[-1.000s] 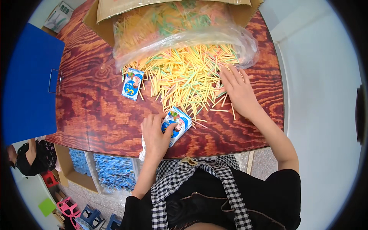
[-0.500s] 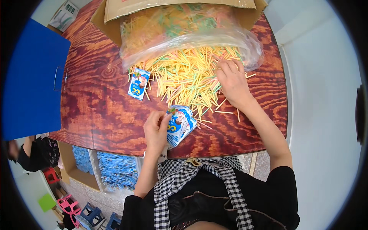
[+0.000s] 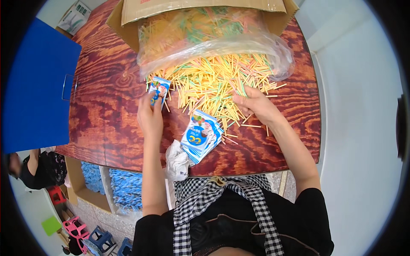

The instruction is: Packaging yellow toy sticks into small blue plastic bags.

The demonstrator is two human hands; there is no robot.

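Observation:
A loose heap of thin pastel sticks, mostly yellow with some pink and green, spreads across the wooden table. My right hand is closed at the heap's right front, pinching a few sticks whose ends show above the fingers. At the heap's left edge lies a small blue-and-white packet. My left hand has its fingers closed over the packet's lower end. Between my hands, a stack of flat blue-and-white packets lies near the front edge, with nobody touching it.
Behind the heap, a clear plastic bag of sticks lies in an open cardboard box. A crumpled white tissue is beside the stack. Filled blue packets sit in a container below left. A blue panel stands left; another person's arm shows there.
My left hand has left the stack and moved up-left onto the separate packet. My right hand has drawn back toward me out of the heap, with sticks between its fingers.

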